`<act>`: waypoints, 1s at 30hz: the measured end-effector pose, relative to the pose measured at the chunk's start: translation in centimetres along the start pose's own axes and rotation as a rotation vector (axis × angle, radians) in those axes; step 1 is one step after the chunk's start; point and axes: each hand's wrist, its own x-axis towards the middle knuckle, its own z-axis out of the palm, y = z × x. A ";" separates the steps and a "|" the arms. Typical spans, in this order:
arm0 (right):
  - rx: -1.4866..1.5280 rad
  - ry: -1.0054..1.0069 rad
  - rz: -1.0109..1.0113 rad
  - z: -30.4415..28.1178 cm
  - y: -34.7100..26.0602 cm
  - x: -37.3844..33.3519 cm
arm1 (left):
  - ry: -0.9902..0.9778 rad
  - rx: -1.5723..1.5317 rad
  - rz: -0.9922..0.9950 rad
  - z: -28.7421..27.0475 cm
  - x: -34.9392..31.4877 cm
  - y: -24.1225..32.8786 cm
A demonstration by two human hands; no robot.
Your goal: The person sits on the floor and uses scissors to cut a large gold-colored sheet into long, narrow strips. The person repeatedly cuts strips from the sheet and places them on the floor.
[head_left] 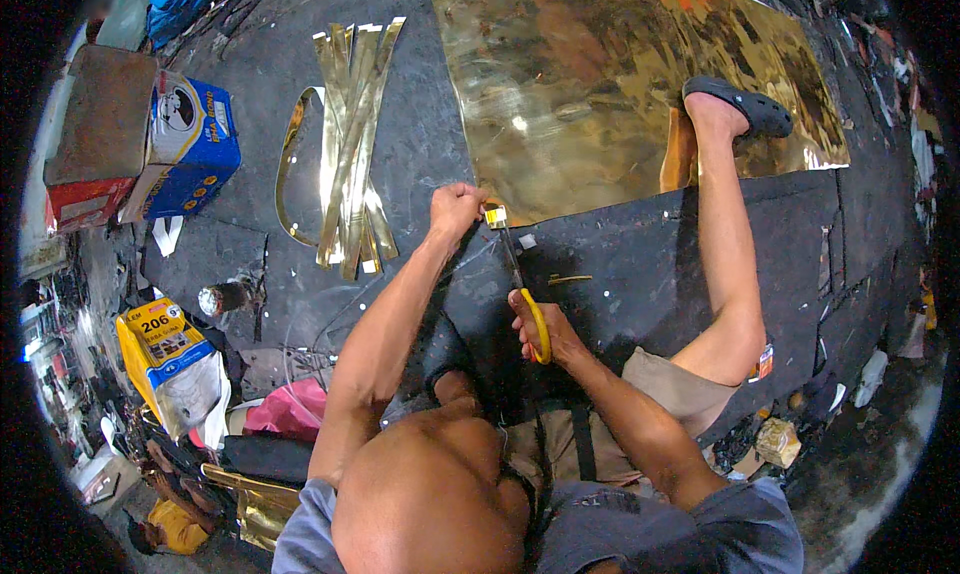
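A large shiny gold sheet [590, 104] lies flat on the dark floor ahead of me. My left hand [457, 210] is closed in a pinch at its near left corner. My right hand [555, 334] grips yellow-handled scissors [541, 324]. The blades point away from me and reach that same corner, close to my left fingers; whether they are apart is too small to tell. A small bright piece sits at the blade tips. To the left, several long gold strips [350, 159] lie in a crossed pile, one curling into a loop.
My right foot in a dark clog [755, 112] rests on the sheet. At left stand a blue and white box [190, 144] and a yellow box [160, 349], with a jar [222, 298] nearby. A person in yellow [180, 526] is at lower left. Scraps lie around [570, 278].
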 end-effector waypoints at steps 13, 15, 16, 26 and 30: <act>-0.095 0.009 -0.035 -0.7 0.1 0.5 | -0.034 -0.150 -0.026 0.0 -0.7 -0.1; -0.059 0.002 -0.044 -0.5 -0.5 0.5 | -0.034 -0.161 -0.028 0.0 -0.9 0.2; -0.042 -0.001 -0.049 -0.5 -0.8 0.4 | -0.022 -0.177 -0.052 0.1 -1.2 0.4; -0.086 0.045 -0.089 -0.6 -1.5 0.8 | -0.091 0.020 0.019 1.2 -3.6 -2.5; -0.106 0.060 -0.082 -0.5 -1.9 1.9 | -0.027 0.172 0.116 1.4 -3.4 -3.2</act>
